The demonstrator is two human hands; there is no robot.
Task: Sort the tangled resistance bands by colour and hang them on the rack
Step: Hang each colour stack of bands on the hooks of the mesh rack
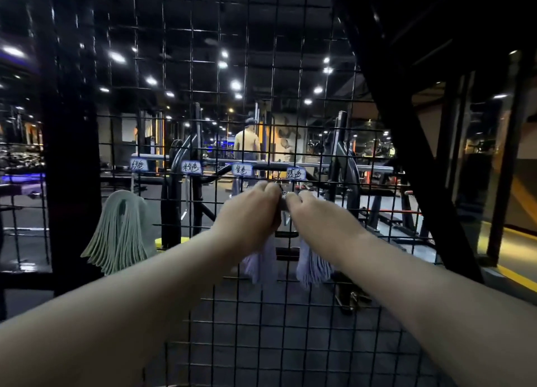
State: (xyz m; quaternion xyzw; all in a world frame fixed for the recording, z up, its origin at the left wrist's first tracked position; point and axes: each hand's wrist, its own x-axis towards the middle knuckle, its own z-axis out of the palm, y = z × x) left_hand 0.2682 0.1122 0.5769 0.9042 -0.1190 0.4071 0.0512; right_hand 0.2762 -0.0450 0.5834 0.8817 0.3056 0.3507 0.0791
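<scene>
A black wire-grid rack (290,314) stands in front of me with handwritten colour labels (241,170) clipped in a row. A bundle of green bands (122,235) hangs from a hook at the left. Both my hands are raised to a hook below the rightmost label (295,174). My left hand (250,212) and my right hand (308,209) grip a bundle of pale purple-blue bands (312,266) at its top, fingers curled over it. The bands' loose ends hang down in two bunches below my wrists.
Thick black posts (69,183) frame the grid at left and right. Behind the mesh lie gym machines and a person (247,142) standing far off. Two labelled hooks (191,167) between the green bundle and my hands carry nothing that I can make out.
</scene>
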